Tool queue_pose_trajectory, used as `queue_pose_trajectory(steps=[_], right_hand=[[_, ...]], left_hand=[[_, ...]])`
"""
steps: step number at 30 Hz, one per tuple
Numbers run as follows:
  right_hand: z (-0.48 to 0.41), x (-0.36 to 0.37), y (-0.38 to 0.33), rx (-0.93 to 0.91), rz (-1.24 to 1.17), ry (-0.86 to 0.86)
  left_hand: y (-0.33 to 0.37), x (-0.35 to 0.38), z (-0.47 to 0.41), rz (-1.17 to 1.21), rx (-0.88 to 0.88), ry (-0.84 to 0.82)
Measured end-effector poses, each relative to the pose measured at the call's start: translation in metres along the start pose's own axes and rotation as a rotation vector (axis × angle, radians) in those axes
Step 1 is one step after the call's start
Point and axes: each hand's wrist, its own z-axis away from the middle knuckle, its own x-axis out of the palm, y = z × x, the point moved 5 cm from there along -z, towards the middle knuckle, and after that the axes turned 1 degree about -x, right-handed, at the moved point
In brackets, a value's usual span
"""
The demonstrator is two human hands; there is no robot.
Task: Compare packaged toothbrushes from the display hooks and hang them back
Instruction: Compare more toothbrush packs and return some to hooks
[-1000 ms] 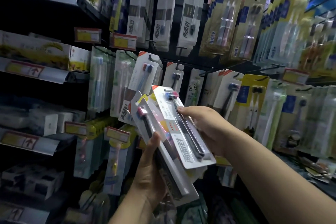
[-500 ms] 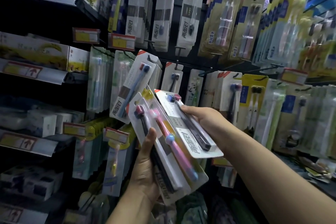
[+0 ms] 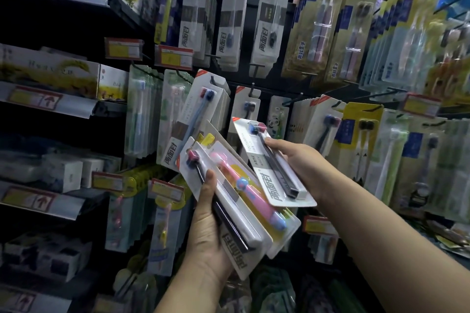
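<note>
Left hand gripping 2 stacked packs, right hand pinching 1 white pack, edges seemingly overlapping, display close behind.

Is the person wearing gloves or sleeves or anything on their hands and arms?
No gloves. The left hand and the right hand are bare, with no rings that I can see. The left forearm and the right forearm are bare too: no sleeve comes into the picture, and no watch or bracelet shows at either wrist.
</note>
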Motion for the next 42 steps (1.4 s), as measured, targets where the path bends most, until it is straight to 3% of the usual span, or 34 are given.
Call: queue_pose_trajectory(steps=[16, 21, 29, 35, 42], right_hand=[[-0.008, -0.03, -0.012, -0.061, -0.133, 0.072], [-0.014, -0.04, -0.016, -0.196, 0.005, 0.174], [-0.021, -0.018, -0.032, -0.356, 0.094, 0.154], [-0.029, -0.003, -0.041, -0.404, 0.127, 0.144], [-0.034, -0.001, -0.032, -0.417, 0.128, 0.157]], left_hand=[[0.006, 0.021, 0.022, 0.04, -0.012, 0.065], [0.008, 0.029, 0.028, 0.036, -0.017, 0.039], [0.012, 0.039, 0.036, 0.006, 0.003, -0.009], [0.007, 0.05, 0.042, 0.025, -0.047, -0.103], [0.008, 0.048, 0.04, -0.02, -0.056, -0.054]])
